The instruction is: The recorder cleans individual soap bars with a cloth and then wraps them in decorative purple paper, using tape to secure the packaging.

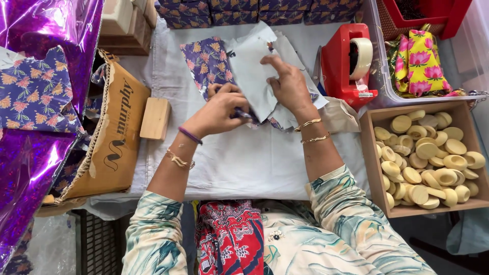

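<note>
Wrapping appears to be the step in hand: both hands work a sheet of floral wrapping paper [209, 58], purple with orange flowers on its printed face and pale on the reverse, over something small that the paper hides. Landmark for all positions: the red tape dispenser [349, 63].

Paper lies just left of the dispenser, on the grey cloth-covered table [244, 163]. More pale sheets are stacked beneath it.

Left hand [219, 112]: below and left of the dispenser, fingers curled closed, pinching a folded edge of the paper; a dark purple strip shows at the fingertips. What sits inside the fold I cannot tell.

Right hand [288, 84]: nearest the dispenser, just to its left. Fingers partly bent, spread a little, pressing the pale reverse flap flat from above. Not a full grip; more a hold-down.

Judgement: fold being formed, not yet sealed. The next move probably calls for keeping the flap tensioned with one hand while the other is freed, with the roll within easy reach.

Other items: wooden tray of round cream discs [425, 158] below and right of the dispenser; small wooden block [155, 118] well to the left; open cardboard box [109, 137] further left; shiny purple foil [30, 173] at far left.
</note>
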